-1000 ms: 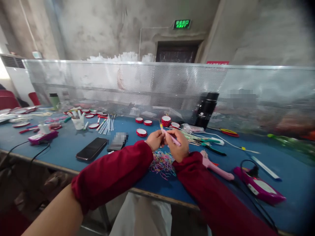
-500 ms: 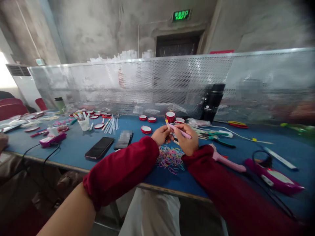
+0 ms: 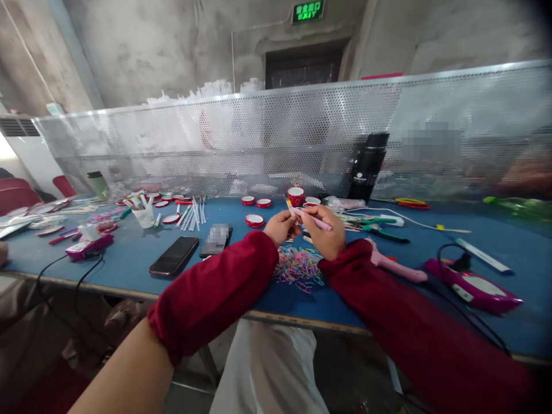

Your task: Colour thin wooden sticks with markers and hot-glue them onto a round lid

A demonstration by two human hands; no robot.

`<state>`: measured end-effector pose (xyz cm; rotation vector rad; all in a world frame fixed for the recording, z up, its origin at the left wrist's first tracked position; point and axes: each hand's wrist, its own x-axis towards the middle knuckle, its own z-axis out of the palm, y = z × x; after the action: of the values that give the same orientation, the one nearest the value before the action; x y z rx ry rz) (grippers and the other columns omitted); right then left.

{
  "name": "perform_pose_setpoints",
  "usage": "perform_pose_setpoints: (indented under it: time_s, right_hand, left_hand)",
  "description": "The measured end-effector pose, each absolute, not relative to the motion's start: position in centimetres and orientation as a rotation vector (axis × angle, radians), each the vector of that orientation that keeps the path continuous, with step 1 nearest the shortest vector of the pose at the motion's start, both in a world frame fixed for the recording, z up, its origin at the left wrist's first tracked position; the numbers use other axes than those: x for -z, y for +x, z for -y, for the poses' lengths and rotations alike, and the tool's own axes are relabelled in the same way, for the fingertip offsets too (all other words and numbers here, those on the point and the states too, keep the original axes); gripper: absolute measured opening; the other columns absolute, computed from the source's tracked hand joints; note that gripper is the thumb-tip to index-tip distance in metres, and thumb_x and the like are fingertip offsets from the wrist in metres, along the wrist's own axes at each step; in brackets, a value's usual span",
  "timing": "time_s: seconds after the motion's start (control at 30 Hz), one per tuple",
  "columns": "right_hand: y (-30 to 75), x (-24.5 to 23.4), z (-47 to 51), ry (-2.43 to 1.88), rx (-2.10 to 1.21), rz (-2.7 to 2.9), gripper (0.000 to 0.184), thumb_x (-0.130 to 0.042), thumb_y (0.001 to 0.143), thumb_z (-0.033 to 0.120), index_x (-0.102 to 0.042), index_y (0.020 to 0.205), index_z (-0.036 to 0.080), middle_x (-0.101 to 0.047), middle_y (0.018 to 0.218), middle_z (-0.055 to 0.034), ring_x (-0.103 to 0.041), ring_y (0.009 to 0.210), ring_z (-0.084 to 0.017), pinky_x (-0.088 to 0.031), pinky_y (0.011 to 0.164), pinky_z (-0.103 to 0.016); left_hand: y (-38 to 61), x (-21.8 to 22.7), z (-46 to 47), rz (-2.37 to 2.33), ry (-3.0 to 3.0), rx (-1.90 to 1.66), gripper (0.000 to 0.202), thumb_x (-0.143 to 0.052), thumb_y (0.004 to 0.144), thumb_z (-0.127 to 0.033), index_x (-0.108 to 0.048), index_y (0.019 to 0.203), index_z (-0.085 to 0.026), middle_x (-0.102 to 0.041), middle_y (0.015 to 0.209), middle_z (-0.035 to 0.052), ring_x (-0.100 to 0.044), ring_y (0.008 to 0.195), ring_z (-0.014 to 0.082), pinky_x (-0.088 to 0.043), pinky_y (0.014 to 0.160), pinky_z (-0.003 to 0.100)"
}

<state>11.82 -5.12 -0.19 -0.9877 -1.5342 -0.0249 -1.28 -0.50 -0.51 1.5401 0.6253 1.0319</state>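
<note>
Where hands (image 3: 278, 227) meet, the right hand (image 3: 331, 237) holds a pink stick (image 3: 318, 222).

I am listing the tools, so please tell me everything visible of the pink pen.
The pink pen is slim and straight, with a smooth body that looks like plastic. It slants above the table, gripped in the right hand, its blunt rear end to the right. The left hand is close to its front end; contact is unclear. Whether the yellow part there belongs to it cannot be told.
</note>
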Motion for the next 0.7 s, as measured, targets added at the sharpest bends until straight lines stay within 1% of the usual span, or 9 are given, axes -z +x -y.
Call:
perform_pose_setpoints:
  time_s: [0.17, 0.43, 0.7]
  right_hand:
    - [11.89, 0.48, 4.87, -0.977, -0.03, 1.535, 0.022, -0.057, 0.086, 0.038, -0.066, 0.089, 0.019, -0.069, 0.077, -0.0028, -0.063, 0.067, -0.016, -0.047, 0.061, -0.028]
    - [11.9, 0.27, 5.06, -0.987, -0.009, 1.554, 0.02, -0.057, 0.086, 0.038, -0.065, 0.088, 0.019, -0.069, 0.077, -0.0024, -0.063, 0.067, -0.016, -0.047, 0.061, -0.027]
    - [12.07, 0.35, 4.89, -0.971, -0.031, 1.56, 0.019, -0.057, 0.086, 0.038, -0.065, 0.087, 0.02, -0.069, 0.078, -0.0028, -0.063, 0.069, -0.017, -0.047, 0.062, -0.027]
  left_hand:
    - [-1.24, 0.8, 0.02, -0.609, 1.556, -1.045, 0.014, -0.047, 0.088, -0.027, -0.05, 0.082, -0.015, -0.053, 0.053, -0.004, -0.043, 0.038, 0.0056, -0.027, 0.04, 0.018]
    - [-1.33, 0.78, 0.11, -0.571, 1.542, -1.041, 0.015, -0.05, 0.086, -0.03, -0.05, 0.082, -0.015, -0.053, 0.053, -0.0032, -0.043, 0.039, 0.0059, -0.024, 0.039, 0.018]
    - [-1.47, 0.66, 0.1, -0.608, 1.531, -1.012, 0.017, -0.052, 0.085, -0.033, -0.052, 0.083, -0.016, -0.053, 0.053, -0.0036, -0.042, 0.039, 0.006, -0.025, 0.041, 0.018]
